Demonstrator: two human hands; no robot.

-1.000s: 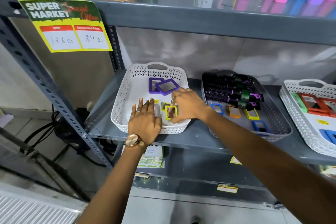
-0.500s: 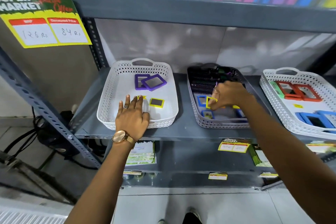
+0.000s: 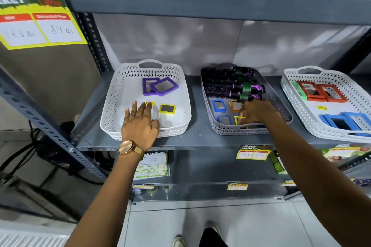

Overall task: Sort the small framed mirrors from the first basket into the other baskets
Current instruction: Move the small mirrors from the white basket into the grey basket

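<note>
The first white basket (image 3: 112,120) on the shelf holds two purple-framed mirrors (image 3: 160,86) at its back and one small yellow-framed mirror (image 3: 167,108) near its front. My left hand (image 3: 139,124) lies flat on that basket's front rim, fingers spread, holding nothing. My right hand (image 3: 254,112) is down inside the grey middle basket (image 3: 224,129), fingers pinched on a small yellow-framed mirror (image 3: 239,120) at the basket's floor. Beside it lie two blue-framed mirrors (image 3: 218,105) and an orange-framed one (image 3: 235,105).
Round hairbrushes (image 3: 230,86) fill the back of the grey basket. A white basket (image 3: 291,94) at the right holds red, green and blue framed mirrors. A price sign (image 3: 40,24) hangs at upper left. A shelf above carries coloured bottles.
My right hand has carried a yellow-framed mirror from the first basket across to the grey basket and lowered it to the floor there. My left hand stayed on the first basket's rim.
</note>
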